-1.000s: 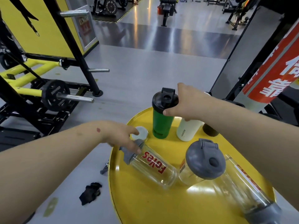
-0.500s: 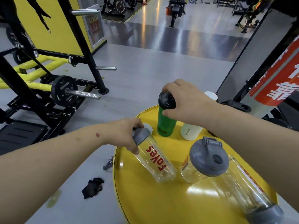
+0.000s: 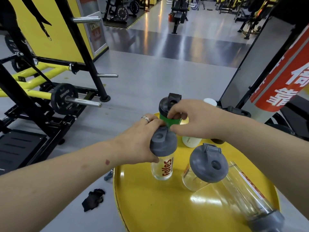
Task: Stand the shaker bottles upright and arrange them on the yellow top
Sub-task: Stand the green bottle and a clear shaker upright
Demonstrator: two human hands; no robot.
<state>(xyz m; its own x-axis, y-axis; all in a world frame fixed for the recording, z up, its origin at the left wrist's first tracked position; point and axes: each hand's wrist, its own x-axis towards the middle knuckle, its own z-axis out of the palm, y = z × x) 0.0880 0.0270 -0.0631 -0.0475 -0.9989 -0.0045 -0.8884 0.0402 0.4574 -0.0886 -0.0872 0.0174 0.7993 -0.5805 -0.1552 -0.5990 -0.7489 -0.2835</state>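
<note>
A round yellow top (image 3: 150, 206) carries the shaker bottles. My left hand (image 3: 138, 141) grips the grey lid of a clear bottle with red lettering (image 3: 163, 169), which stands upright near the left rim. My right hand (image 3: 192, 119) holds the green bottle with a black lid (image 3: 167, 106), upright just behind. A white bottle (image 3: 190, 141) stands behind my right wrist, mostly hidden. A second clear grey-lidded bottle (image 3: 207, 166) stands upright at centre. A third clear bottle (image 3: 247, 196) lies on its side at the right, grey lid toward me.
A black and yellow weight rack (image 3: 50, 91) with a plate on a steel bar stands on the left. A dark glove (image 3: 93, 199) lies on the grey floor beside the yellow top. A red banner (image 3: 280, 77) and black frame rise at the right.
My left hand has tipped the lettered clear bottle from lying slanted to upright. My right hand slid from the green bottle's lid down to its neck.
</note>
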